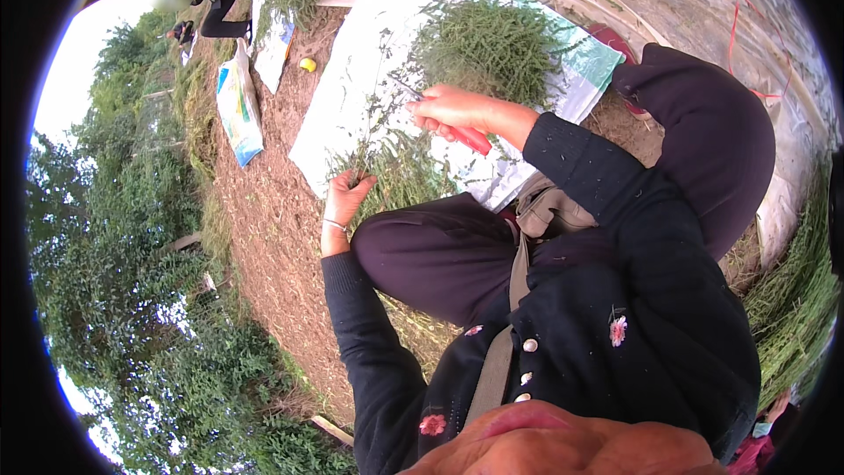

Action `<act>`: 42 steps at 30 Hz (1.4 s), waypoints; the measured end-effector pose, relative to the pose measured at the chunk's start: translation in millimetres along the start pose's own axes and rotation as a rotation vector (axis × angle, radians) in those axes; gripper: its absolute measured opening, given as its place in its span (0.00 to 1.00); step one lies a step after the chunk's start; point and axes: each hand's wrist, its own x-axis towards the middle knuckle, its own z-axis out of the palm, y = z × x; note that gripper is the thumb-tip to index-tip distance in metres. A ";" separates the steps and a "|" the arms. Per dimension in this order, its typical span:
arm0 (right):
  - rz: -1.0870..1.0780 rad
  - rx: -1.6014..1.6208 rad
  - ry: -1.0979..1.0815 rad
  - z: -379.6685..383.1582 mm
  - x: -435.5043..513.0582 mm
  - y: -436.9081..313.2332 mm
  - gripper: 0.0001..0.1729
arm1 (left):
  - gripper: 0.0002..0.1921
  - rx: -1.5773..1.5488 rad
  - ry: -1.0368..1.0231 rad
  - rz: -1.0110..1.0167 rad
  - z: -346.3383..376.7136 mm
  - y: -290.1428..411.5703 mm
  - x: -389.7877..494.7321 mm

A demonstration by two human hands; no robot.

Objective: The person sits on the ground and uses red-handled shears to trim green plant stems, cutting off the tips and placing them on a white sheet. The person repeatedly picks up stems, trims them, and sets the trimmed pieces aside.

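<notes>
My left hand [347,192] grips the lower stems of a leafy green sprig [372,122], whose thin top lies over a white plastic sheet [330,105]. In my right hand [448,111] are red-handled scissors or shears [471,140]. Their dark metal blades point at the sprig's upper part; whether the blades are apart I cannot tell. Just beyond my right hand a heap of cut green sprigs [491,46] rests on the sheet. More leafy stems [405,175] lie beside my left hand, near my knee, with small loose bits scattered about.
Bare soil [264,224] borders the sheet on the left, with a printed plastic bag [239,109] and a yellow round object [308,64] on it. Another person in dark clothing [225,13] is at the upper left. Clear plastic film [699,6] covers ground on the right; cut plants [791,330] lie behind me.
</notes>
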 end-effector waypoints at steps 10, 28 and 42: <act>-0.200 0.286 0.126 -37.6 -14.5 -19.6 0.16 | 0.04 -0.485 -0.170 -0.144 -17.2 -1.6 -14.4; -0.050 -0.428 -0.275 -18.4 4.6 27.2 0.25 | 0.06 -0.601 -0.217 -0.142 -14.1 -3.8 -16.3; -0.005 -0.297 -0.049 -29.5 16.5 24.1 0.19 | 0.04 -0.630 -0.215 -0.181 -15.0 -12.4 -13.3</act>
